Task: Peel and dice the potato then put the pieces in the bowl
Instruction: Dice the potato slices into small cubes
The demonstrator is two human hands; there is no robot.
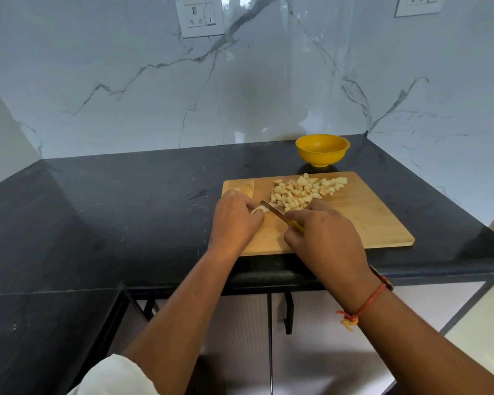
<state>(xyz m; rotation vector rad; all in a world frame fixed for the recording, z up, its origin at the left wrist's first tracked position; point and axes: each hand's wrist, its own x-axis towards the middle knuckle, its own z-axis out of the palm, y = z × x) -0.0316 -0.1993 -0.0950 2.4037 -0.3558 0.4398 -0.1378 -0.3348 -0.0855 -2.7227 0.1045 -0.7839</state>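
A wooden cutting board (368,220) lies on the black counter. A pile of several pale diced potato pieces (303,191) sits on its far middle. My left hand (234,218) holds a small potato piece (257,209) down on the board's left side with curled fingers. My right hand (325,238) grips a knife with a yellow handle; its blade (271,208) points left and touches the potato piece. Another peeled potato slice (246,188) lies at the board's far left corner. The yellow bowl (322,149) stands behind the board, near the wall.
The black counter (126,212) runs left and wraps round in an L shape. Marble walls close it off at the back and right. The counter's front edge lies just under my wrists, with cabinet doors (311,337) below.
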